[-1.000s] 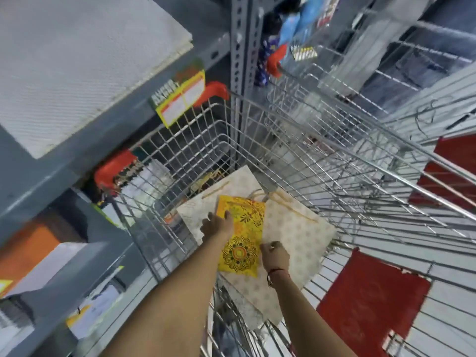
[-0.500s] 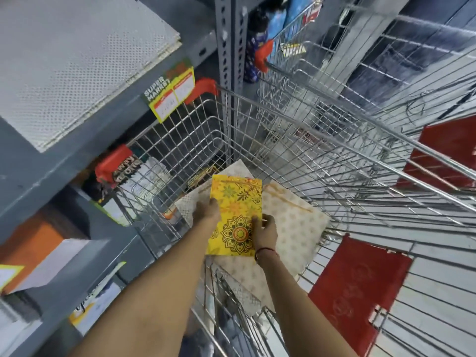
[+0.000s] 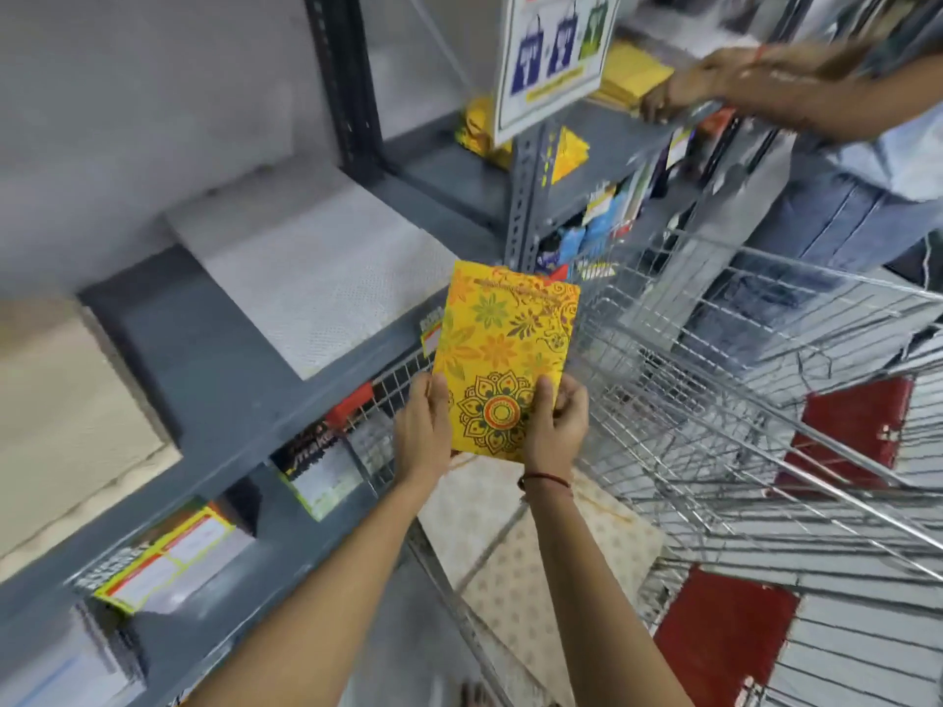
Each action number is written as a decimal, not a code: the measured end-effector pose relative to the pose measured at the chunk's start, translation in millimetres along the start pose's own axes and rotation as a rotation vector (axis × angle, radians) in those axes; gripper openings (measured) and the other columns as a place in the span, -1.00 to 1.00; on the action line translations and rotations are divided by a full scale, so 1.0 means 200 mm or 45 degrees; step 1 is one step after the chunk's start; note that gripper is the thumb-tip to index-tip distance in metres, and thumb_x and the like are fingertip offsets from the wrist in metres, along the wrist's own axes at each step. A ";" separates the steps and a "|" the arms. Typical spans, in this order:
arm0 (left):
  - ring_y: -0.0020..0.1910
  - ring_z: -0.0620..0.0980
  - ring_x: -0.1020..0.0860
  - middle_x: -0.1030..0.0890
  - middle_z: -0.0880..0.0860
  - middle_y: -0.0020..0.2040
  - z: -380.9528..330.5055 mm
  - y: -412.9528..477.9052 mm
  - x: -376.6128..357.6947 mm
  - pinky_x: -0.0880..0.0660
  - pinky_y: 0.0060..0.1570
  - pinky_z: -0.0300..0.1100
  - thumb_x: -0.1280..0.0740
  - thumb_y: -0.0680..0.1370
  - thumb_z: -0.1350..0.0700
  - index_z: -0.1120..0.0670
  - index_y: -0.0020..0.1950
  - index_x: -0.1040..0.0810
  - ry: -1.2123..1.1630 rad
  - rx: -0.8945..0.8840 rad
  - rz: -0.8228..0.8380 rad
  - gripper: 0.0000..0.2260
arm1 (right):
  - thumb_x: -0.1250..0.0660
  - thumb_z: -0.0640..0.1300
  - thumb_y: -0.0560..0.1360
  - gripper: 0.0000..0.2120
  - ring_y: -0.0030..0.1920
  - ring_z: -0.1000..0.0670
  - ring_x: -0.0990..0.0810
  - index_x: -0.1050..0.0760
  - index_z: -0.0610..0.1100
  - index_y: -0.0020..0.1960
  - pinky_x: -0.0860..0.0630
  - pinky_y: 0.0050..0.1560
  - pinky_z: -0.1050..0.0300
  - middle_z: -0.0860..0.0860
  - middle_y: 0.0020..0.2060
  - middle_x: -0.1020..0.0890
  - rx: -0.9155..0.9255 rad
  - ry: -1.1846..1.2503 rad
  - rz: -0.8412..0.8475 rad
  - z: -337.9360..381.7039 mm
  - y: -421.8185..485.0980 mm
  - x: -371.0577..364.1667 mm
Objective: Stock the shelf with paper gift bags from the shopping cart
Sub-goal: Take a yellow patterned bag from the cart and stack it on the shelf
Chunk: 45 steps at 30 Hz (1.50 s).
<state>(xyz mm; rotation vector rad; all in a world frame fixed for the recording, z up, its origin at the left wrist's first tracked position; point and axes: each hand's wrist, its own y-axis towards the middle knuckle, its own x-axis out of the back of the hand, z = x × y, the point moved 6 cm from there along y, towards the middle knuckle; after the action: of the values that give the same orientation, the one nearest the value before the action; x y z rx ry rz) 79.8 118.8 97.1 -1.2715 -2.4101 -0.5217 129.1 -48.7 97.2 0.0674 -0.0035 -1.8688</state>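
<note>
Flat yellow floral paper gift bag [image 3: 505, 359] pinched at bottom corners by left hand [image 3: 422, 431] and right hand [image 3: 556, 426], long axis pointing up-away, grey metal shelf [image 3: 214, 359] lying just left.

One yellow gift bag [image 3: 505, 357]; one cart [image 3: 740, 400]; two red bags [image 3: 724, 640].

Yellow bag [image 3: 505, 349]: lower corners hidden behind left hand [image 3: 423, 431] and right hand [image 3: 556, 426]. White bags [image 3: 515, 553] in cart [image 3: 714, 400] partly covered by both forearms and the yellow bag. Red bags [image 3: 724, 635] seen only through wire. Shelf-edge labels [image 3: 163, 558] blurred, text unreadable. Second person [image 3: 816, 145] cut off by right edge, hand motion-blurred. Hanging sign [image 3: 551, 53] cut off at top. Lower shelf stock [image 3: 597, 232] too small to tell.
</note>
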 end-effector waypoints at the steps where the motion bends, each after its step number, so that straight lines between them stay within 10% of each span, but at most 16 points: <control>1: -0.50 -0.09 -0.33 -0.32 -0.07 -0.44 -0.05 0.03 0.08 -0.22 -0.48 -0.12 0.09 0.54 -0.23 0.12 -0.06 -0.39 -0.006 -0.051 -0.078 -0.53 | -0.23 -0.20 0.56 -0.88 -0.21 -0.03 -0.39 -0.42 -0.24 0.05 -0.34 -0.17 0.09 -0.12 -0.23 -0.40 0.009 0.028 0.031 0.07 0.00 -0.06; 14: -0.40 -0.25 -0.42 -0.39 -0.11 -0.39 -0.11 0.08 1.03 -0.13 -0.36 -0.21 -0.06 0.65 0.03 0.10 -0.08 -0.39 -0.028 -0.120 -0.592 -0.78 | -0.17 -0.12 0.59 -0.89 -0.35 0.39 -0.46 -0.35 0.01 0.10 -0.38 -0.31 0.54 0.17 -0.27 -0.49 0.277 0.115 0.673 0.59 -0.42 -0.75; 20: -0.18 0.08 -0.52 -0.58 0.12 -0.18 0.19 -0.05 1.75 -0.36 -0.22 -0.10 -0.07 0.64 0.01 0.23 0.00 -0.48 0.002 -0.003 -0.780 -0.68 | -0.37 -0.21 0.48 -0.65 -0.45 0.22 -0.39 -0.42 0.01 0.21 -0.37 -0.37 0.31 0.05 -0.41 -0.45 0.341 0.004 1.251 0.65 -0.98 -1.17; 25: -0.25 -0.02 -0.51 -0.53 -0.09 -0.29 0.44 -0.35 2.33 -0.30 -0.35 -0.36 -0.16 0.62 0.02 0.16 -0.02 -0.52 0.135 0.128 -0.989 -0.75 | -0.41 -0.27 0.43 -0.60 -0.04 -0.01 -0.65 -0.41 -0.18 0.24 -0.55 0.09 -0.06 -0.11 -0.05 -0.69 0.322 -0.046 1.609 0.65 -1.55 -1.49; 29: -0.02 -0.02 -0.53 -0.57 0.00 0.00 0.66 -0.62 2.68 -0.34 -0.12 -0.32 -0.26 0.58 0.00 0.18 0.24 -0.48 0.170 0.300 -1.014 -0.67 | -0.41 -0.28 0.43 -0.60 0.00 -0.21 -0.65 -0.42 -0.22 0.24 -0.55 0.06 -0.25 -0.23 0.00 -0.67 0.198 -0.072 1.747 0.59 -1.99 -1.67; 33: 0.08 -0.02 -0.54 -0.57 -0.03 0.12 0.77 -0.82 2.87 -0.48 -0.01 -0.33 -0.38 0.50 0.02 0.14 0.32 -0.44 0.203 0.372 -0.821 -0.57 | -0.41 -0.27 0.42 -0.56 -0.12 -0.18 -0.65 -0.39 -0.19 0.27 -0.59 -0.12 0.03 -0.09 -0.13 -0.65 0.194 -0.159 1.779 0.51 -2.27 -1.76; 45: 0.39 0.12 -0.37 -0.42 0.17 0.41 1.08 -1.22 3.06 -0.29 0.35 -0.10 -0.52 0.36 0.01 0.16 0.41 -0.38 0.538 0.702 -0.498 -0.31 | -0.30 -0.17 0.52 -0.44 0.34 -0.23 -0.35 -0.18 -0.12 0.46 -0.31 0.38 -0.06 -0.24 0.33 -0.33 0.455 -0.627 2.062 0.29 -2.81 -1.89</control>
<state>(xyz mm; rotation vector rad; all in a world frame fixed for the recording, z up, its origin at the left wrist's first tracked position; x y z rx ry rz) -477.7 523.6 166.5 -0.4133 -2.2084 -0.1712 -300.1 475.4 152.3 -0.1284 -0.5624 -0.2120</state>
